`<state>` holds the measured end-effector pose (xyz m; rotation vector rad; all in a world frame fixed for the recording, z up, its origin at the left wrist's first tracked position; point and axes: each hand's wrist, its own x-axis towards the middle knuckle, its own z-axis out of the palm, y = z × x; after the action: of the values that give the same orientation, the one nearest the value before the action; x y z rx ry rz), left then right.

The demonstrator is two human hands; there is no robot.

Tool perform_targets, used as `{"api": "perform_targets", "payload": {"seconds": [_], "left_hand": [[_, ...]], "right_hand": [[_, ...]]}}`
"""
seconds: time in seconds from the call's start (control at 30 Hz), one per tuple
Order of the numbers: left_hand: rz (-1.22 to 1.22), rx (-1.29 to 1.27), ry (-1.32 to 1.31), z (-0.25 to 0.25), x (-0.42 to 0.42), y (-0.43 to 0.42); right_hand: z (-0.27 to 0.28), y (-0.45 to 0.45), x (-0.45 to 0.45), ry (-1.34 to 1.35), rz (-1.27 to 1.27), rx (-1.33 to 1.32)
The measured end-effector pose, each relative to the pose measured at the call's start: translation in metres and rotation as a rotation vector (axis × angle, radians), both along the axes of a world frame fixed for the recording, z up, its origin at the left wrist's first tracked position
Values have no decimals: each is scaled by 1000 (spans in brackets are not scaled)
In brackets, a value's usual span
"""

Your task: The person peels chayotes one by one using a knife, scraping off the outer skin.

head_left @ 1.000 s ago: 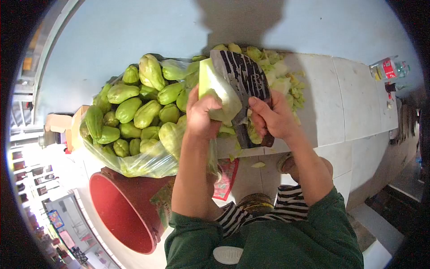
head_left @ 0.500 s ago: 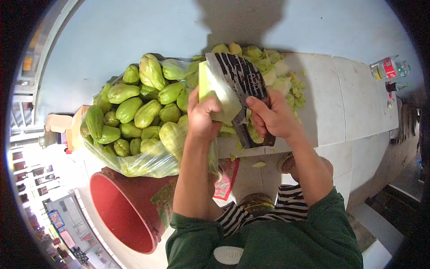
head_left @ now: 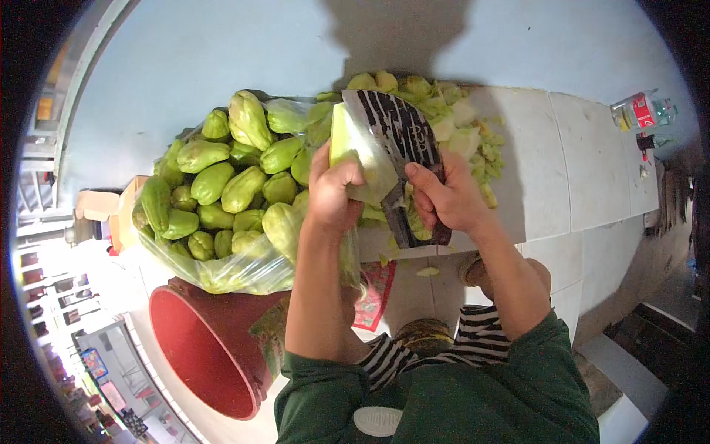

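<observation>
My left hand (head_left: 336, 185) is closed around a chayote (head_left: 360, 152) with pale, cut flesh and a strip of light green along its left side. In my right hand (head_left: 452, 194) is the handle of a wide cleaver (head_left: 403, 127), its dark blade marked with light streaks. The blade lies against the right side of the chayote, and its contact edge is partly hidden. Left of my hands, a clear plastic bag (head_left: 229, 275) holds several whole green chayotes (head_left: 242, 186). Beyond the cleaver, pale green peelings and cut pieces (head_left: 473, 144) are heaped on the tiled ledge (head_left: 543, 159).
Below the bag a red bucket (head_left: 203, 351) lies tilted, its mouth facing left. A plastic bottle (head_left: 645, 111) is at the far right of the ledge, by the wall (head_left: 222, 44). Cardboard (head_left: 127, 211) shows behind the bag, and a red patterned cloth (head_left: 376, 296) hangs below the ledge.
The cleaver and the chayote have shifted very slightly to the right and down. Both hands keep their grip, and the surroundings look the same.
</observation>
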<state>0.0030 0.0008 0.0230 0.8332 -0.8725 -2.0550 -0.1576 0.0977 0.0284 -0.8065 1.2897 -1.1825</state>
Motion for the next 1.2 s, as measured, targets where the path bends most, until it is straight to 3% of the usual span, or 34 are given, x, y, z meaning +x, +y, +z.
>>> {"api": "perform_targets", "payload": {"seconds": [0.13, 0.4, 0.47, 0.63, 0.8, 0.9, 0.97, 1.03, 1.07, 1.1, 1.17, 1.2], "left_hand": [[-144, 122, 249, 16, 8, 1], [27, 48, 33, 5, 1, 2], [69, 18, 9, 5, -2, 3], [216, -238, -280, -2, -12, 2], [333, -526, -354, 3, -25, 10], [369, -567, -335, -1, -23, 5], [357, -547, -348, -2, -17, 0], [377, -664, -363, 2, -12, -6], [348, -511, -301, -5, -7, -13], [347, -514, -302, -1, -4, -14], [220, -181, -39, 8, 0, -13], [178, -63, 35, 6, 1, -16]], "right_hand": [[3, 2, -3, -133, 58, 2], [2, -3, 6, -61, 22, 25], [1, -4, 6, 93, 17, 3], [-11, -3, 7, 280, -8, -42], [-9, -5, 12, 370, 3, -155], [-9, -5, 14, 308, -37, -201], [3, -5, 12, -17, -42, -14], [4, -3, 7, -102, -36, 10], [4, -2, 4, -189, -31, 34], [5, -1, 1, -190, -32, 32], [8, 0, -5, -435, 18, -52], [8, 0, -4, -435, 18, -52]]}}
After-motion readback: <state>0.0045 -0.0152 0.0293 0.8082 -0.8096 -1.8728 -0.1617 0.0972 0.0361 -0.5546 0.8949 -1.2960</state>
